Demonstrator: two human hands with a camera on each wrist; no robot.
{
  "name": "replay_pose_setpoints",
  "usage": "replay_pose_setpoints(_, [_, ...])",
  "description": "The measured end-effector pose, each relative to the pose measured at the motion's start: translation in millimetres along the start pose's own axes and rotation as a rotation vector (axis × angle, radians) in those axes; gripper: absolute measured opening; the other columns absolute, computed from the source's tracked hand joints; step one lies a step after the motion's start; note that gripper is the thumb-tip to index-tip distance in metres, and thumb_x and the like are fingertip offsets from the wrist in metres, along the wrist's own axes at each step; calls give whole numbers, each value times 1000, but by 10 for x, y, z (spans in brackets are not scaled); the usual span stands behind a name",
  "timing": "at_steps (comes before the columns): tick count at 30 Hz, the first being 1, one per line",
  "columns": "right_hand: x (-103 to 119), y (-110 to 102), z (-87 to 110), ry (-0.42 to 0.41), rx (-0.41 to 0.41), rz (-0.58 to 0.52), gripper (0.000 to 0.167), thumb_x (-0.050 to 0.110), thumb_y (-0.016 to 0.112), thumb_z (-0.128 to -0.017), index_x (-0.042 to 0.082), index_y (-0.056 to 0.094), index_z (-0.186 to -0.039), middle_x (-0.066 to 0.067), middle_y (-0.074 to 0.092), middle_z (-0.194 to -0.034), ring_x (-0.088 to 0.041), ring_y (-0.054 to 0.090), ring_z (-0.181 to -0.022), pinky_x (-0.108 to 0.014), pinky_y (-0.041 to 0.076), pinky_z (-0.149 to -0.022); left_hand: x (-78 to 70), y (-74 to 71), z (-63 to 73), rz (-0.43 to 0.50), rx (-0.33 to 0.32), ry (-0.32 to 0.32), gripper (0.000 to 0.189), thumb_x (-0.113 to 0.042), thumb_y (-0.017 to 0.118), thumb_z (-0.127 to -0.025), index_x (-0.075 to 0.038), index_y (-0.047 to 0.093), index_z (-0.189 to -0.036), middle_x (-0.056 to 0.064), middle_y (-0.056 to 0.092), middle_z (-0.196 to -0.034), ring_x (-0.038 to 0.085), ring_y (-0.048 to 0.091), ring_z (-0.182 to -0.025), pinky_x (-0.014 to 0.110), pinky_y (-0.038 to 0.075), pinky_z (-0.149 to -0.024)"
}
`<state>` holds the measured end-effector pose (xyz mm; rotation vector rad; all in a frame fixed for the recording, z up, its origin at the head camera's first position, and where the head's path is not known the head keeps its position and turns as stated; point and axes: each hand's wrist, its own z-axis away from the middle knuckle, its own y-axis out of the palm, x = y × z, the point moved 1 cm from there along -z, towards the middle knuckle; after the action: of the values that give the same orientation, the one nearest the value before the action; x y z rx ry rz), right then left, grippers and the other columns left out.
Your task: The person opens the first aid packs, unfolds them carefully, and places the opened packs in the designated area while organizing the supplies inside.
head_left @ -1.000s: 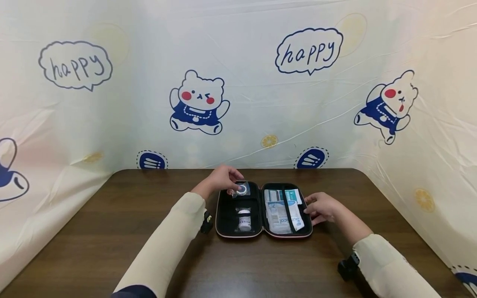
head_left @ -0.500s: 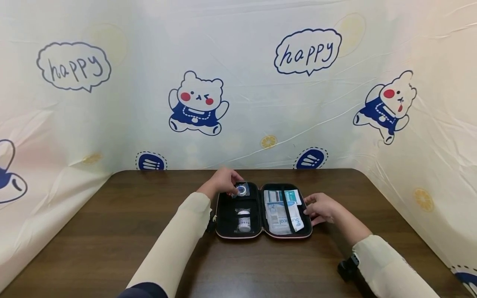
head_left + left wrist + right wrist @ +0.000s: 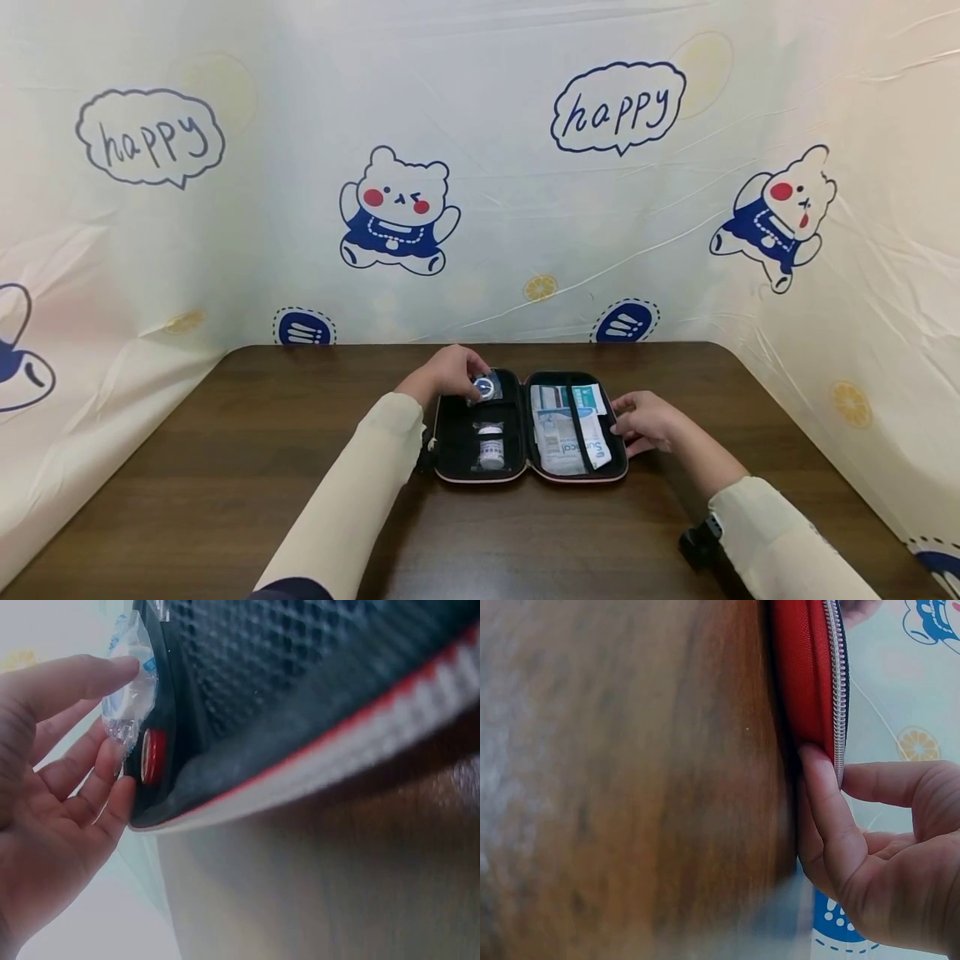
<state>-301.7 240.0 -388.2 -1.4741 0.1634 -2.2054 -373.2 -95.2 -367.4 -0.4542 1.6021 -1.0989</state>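
Note:
An open zippered first-aid case (image 3: 480, 410), black inside with a red outer shell, lies flat on the table. My left hand (image 3: 450, 372) is at the far-left corner of the case. Its thumb and fingers pinch a clear plastic packet with a white roll inside, seemingly tape (image 3: 129, 694). A small red round object (image 3: 154, 757) sits in the case just beside that packet. On the right side, my right hand (image 3: 651, 422) grips the case's rim, thumb on the zipper edge and fingers against the red shell (image 3: 802, 675).
A wrapped white bottle (image 3: 492, 452) is held by a strap in the left half of the case. White and blue packets (image 3: 555, 437) lie under a band in the right half. The brown wooden table (image 3: 525, 542) meets a printed curtain (image 3: 495, 208) behind.
My left hand has shifted slightly right and nearer me over the case corner, and its sleeve has moved closer to the case. The right hand keeps its place on the rim.

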Motion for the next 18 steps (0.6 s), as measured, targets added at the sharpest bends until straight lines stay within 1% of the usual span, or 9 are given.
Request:
replay_pose_setpoints(6, [6,6,6,4,-5,14,52,-4,60,-90,-8,39,-137,-24,54,-107,-28,60,-83,-35,59,-64,-11,-58,92,78,16,1,32,-8,81,-77,-8,72,-108,3,67,-95,19,58,-87,33,54,-81])
replay_pose_setpoints(11, [2,12,10,-3,-5,13,52,-4,60,-90,-9,39,-137,-23,54,-107,-28,59,-85,-36,59,-65,-2,-67,151,155,13,-3,31,-3,78,-79,-6,71,-109,4,66,-97,20,59,-88,33,55,-81])
replay_pose_setpoints(18, [2,11,13,-15,-1,14,52,-5,59,-90,-10,37,-137,-24,54,-108,-29,60,-87,-36,59,-65,39,-54,204,235,-22,-5,34,1,78,-77,-8,71,-109,5,65,-103,21,57,-92,35,53,-83])
